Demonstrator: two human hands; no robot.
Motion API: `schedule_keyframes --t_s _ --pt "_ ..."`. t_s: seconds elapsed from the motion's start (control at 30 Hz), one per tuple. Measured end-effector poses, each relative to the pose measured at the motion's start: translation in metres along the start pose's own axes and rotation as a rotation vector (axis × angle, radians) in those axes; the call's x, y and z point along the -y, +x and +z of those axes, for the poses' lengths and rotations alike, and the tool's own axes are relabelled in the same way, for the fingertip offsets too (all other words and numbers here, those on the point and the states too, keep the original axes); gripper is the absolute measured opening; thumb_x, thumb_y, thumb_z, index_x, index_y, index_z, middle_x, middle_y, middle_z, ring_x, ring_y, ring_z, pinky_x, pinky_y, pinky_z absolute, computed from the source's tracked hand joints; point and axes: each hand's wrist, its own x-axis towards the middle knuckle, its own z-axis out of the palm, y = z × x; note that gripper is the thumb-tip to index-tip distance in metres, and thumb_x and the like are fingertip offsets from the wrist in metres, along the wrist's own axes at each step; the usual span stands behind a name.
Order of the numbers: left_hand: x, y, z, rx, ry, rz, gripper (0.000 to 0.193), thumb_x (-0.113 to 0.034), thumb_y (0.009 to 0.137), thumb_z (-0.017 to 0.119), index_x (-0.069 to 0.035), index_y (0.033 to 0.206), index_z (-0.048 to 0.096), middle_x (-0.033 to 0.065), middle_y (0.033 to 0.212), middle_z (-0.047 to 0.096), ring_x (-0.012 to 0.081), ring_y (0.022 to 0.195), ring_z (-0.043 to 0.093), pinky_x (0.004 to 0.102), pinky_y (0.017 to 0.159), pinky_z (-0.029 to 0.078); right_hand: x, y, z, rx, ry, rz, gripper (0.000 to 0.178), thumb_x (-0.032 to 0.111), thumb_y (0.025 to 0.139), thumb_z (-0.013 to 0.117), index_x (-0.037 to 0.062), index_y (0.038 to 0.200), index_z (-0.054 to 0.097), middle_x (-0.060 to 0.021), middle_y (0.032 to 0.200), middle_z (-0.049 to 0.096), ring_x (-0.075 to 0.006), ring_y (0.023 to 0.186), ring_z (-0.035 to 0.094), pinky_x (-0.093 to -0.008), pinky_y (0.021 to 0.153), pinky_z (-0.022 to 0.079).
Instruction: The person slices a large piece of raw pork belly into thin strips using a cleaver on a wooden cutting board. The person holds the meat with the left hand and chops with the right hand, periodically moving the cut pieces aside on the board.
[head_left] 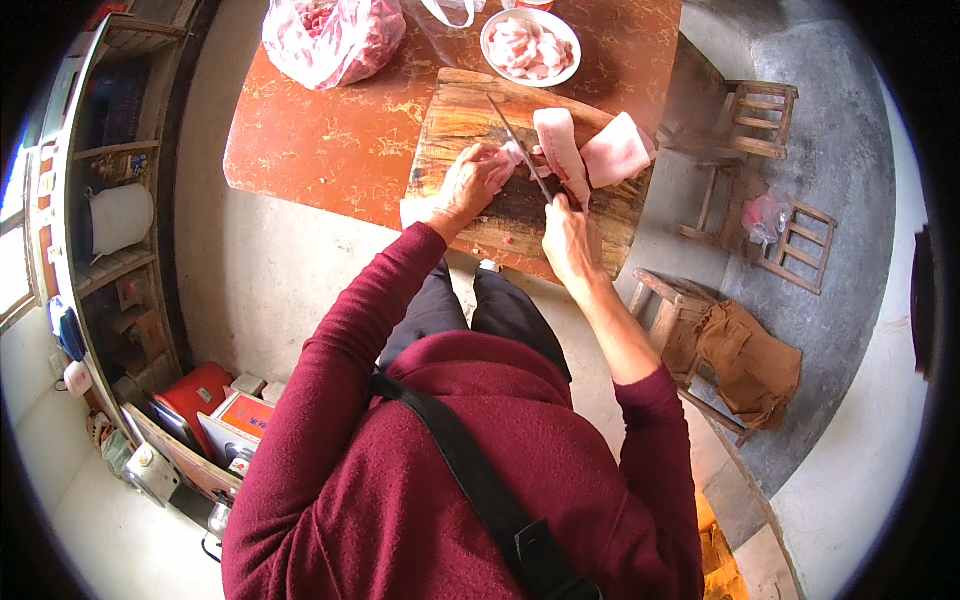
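Observation:
A wooden cutting board (455, 115) lies on the near right part of the reddish table (300, 150). My right hand (573, 240) is closed round the handle of a knife (518, 142), whose blade points away and to the left across the board. The fingers of my left hand (470, 188) are curled onto a small pink piece of meat (512, 157) beside the blade. Just right of the knife lies a long strip of pale, fatty meat (558, 140). A wider slab of meat (617, 152) rests at the board's right edge.
Beyond the board stand a white bowl (489, 40) of sliced meat and a clear plastic bag (345, 65) of meat. Wooden stools (760, 120) are on the floor at right, one draped with brown cloth (745, 360). A shelf unit (120, 150) stands at left.

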Motion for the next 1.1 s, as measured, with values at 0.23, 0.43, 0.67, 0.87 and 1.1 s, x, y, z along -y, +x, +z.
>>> schedule_keyframes --t_s 0.23,0.43,0.67,0.87,1.1 --pt "-0.001 -0.006 0.007 0.0 0.024 0.034 0.016 -0.008 0.076 0.063 -0.002 0.09 0.065 0.0107 0.092 0.061 0.0294 0.088 0.057 0.0355 0.079 0.046 0.001 -0.031 0.008 0.051 -0.058 0.036 0.009 0.003 0.078 0.048 -0.0018 0.086 0.046 -0.0248 0.065 0.06 -0.0392 0.066 0.062 -0.0466 0.058 0.05" --pt "0.003 -0.01 0.013 -0.022 -0.003 0.016 0.014 -0.007 0.074 0.063 -0.003 0.088 0.065 0.0095 0.09 0.062 0.0285 0.087 0.056 0.0353 0.078 0.046 0.024 0.021 0.02 -0.01 0.012 -0.01 0.006 0.005 0.081 0.047 -0.001 0.082 0.047 -0.0233 0.066 0.061 -0.0382 0.067 0.063 -0.0452 0.059 0.051" --pt "0.008 -0.013 0.014 -0.02 0.002 0.053 0.014 -0.008 0.075 0.063 -0.002 0.088 0.066 0.01 0.09 0.062 0.0275 0.087 0.058 0.035 0.077 0.047 0.005 0.005 0.014 -0.043 0.046 0.032 0.006 0.003 0.079 0.047 -0.0017 0.083 0.047 -0.0258 0.067 0.06 -0.0396 0.067 0.062 -0.046 0.058 0.05" --pt "0.003 -0.01 0.013 -0.006 0.051 0.055 0.014 -0.011 0.076 0.063 -0.003 0.086 0.066 0.0085 0.089 0.061 0.0267 0.088 0.055 0.0348 0.079 0.045 0.0 -0.042 0.011 -0.039 0.001 0.011 0.014 0.001 0.078 0.045 -0.0059 0.089 0.049 -0.025 0.06 0.058 -0.0372 0.059 0.062 -0.0435 0.054 0.05" --pt "0.005 -0.011 0.014 0.006 0.059 0.041 0.015 -0.009 0.075 0.062 -0.003 0.089 0.065 0.0098 0.089 0.061 0.0284 0.087 0.055 0.0353 0.078 0.045 0.002 -0.064 0.018 0.01 -0.043 0.054 0.011 0.0 0.076 0.048 -0.0052 0.086 0.049 -0.0236 0.065 0.06 -0.037 0.063 0.063 -0.043 0.057 0.051"
